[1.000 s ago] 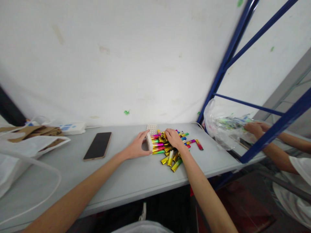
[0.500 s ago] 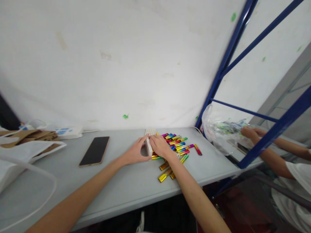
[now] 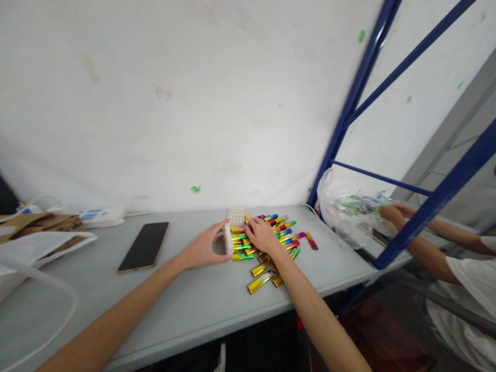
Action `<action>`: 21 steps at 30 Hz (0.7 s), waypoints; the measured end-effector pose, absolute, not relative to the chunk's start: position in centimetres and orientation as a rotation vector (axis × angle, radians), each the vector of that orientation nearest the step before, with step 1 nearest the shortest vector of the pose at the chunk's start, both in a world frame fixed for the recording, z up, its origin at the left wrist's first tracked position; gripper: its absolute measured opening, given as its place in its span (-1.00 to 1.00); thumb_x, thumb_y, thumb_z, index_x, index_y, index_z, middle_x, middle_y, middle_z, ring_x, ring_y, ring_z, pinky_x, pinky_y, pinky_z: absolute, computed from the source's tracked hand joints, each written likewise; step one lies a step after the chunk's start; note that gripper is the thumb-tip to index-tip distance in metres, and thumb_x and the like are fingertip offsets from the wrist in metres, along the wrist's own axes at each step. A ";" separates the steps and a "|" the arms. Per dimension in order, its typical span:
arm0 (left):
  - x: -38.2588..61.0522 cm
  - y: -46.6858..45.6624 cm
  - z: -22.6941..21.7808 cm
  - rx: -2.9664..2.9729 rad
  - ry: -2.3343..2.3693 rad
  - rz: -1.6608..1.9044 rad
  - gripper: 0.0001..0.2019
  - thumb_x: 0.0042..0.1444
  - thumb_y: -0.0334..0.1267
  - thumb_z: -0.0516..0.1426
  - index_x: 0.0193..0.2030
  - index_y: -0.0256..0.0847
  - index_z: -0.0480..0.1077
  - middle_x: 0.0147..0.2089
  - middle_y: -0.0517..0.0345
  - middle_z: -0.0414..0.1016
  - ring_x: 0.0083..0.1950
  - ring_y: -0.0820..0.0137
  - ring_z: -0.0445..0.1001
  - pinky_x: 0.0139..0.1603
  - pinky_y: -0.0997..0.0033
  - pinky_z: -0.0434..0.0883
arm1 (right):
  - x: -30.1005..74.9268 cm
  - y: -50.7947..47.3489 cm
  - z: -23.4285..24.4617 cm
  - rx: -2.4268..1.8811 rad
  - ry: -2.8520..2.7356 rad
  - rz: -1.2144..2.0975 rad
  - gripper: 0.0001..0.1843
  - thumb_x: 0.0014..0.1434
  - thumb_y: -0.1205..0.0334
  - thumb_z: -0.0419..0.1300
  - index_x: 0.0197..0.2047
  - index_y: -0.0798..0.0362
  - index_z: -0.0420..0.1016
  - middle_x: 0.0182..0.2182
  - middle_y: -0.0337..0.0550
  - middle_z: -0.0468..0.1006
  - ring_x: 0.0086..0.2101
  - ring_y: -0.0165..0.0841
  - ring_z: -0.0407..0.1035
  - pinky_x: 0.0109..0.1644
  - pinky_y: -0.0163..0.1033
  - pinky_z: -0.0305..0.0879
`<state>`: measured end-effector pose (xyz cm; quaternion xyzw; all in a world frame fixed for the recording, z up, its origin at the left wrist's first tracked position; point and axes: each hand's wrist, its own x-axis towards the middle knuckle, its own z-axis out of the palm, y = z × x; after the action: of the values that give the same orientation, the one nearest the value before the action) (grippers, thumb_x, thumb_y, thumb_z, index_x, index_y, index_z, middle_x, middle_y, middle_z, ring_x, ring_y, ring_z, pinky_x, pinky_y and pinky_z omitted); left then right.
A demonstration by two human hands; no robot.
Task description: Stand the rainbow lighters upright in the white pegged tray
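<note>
My left hand grips a white tray stood on its edge, thumb at the near end and fingers at the far end. Several shiny metallic lighters, gold shading to green and other colours, stick out from the tray's right face. My right hand is bent over the lighters beside it, its fingertips closed around a lighter that they mostly hide. Under and right of that hand lies a loose pile of lighters in red, blue, purple and gold. Behind the tray sits a second white piece with rows of holes.
A dark phone lies left on the grey table. Cardboard and white bags fill the far left, beside a white power strip. Blue rack posts rise at right; beyond are a clear plastic bag and another person's hands.
My right hand has moved off the tray, a little right and down over the pile. The tray has tipped, showing the lighters in its right face. The camera view has shifted slightly.
</note>
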<state>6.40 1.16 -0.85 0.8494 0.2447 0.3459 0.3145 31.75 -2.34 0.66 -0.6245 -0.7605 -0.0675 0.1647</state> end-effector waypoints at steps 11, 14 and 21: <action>6.4 0.8 -0.3 2.289 0.647 0.894 0.04 0.00 -0.05 0.48 0.58 -0.07 0.16 0.50 -0.15 0.33 0.48 -0.11 0.36 0.49 -0.15 0.37 | 32.4 -2.0 0.6 -1.698 -2.150 -0.132 -0.73 0.57 0.18 0.05 -0.04 0.09 0.55 -0.04 0.06 0.64 -0.03 -0.22 0.49 0.11 -0.18 0.30; 6.4 0.8 -0.2 2.310 0.656 0.878 0.05 0.00 -0.04 0.49 0.59 -0.08 0.16 0.50 -0.15 0.32 0.50 -0.10 0.34 0.50 -0.14 0.36 | 32.5 -2.2 0.8 -1.670 -2.147 -0.119 -0.75 0.55 0.21 0.08 -0.05 0.11 0.57 -0.06 0.06 0.64 -0.02 -0.21 0.48 0.13 -0.18 0.30; 6.9 0.9 -1.0 2.221 0.633 0.914 0.06 -0.02 -0.03 0.52 0.58 -0.05 0.18 0.54 -0.17 0.28 0.52 -0.08 0.32 0.51 -0.18 0.32 | 29.9 -2.6 0.6 -1.429 -2.192 -0.145 -0.76 0.54 0.27 0.07 -0.02 0.09 0.58 -0.04 0.03 0.59 0.01 -0.20 0.43 0.20 -0.10 0.30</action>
<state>6.91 0.92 -1.03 0.8462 0.2413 0.3483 0.3230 29.88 -2.65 0.56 -0.5267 -0.8084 -0.0536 0.2574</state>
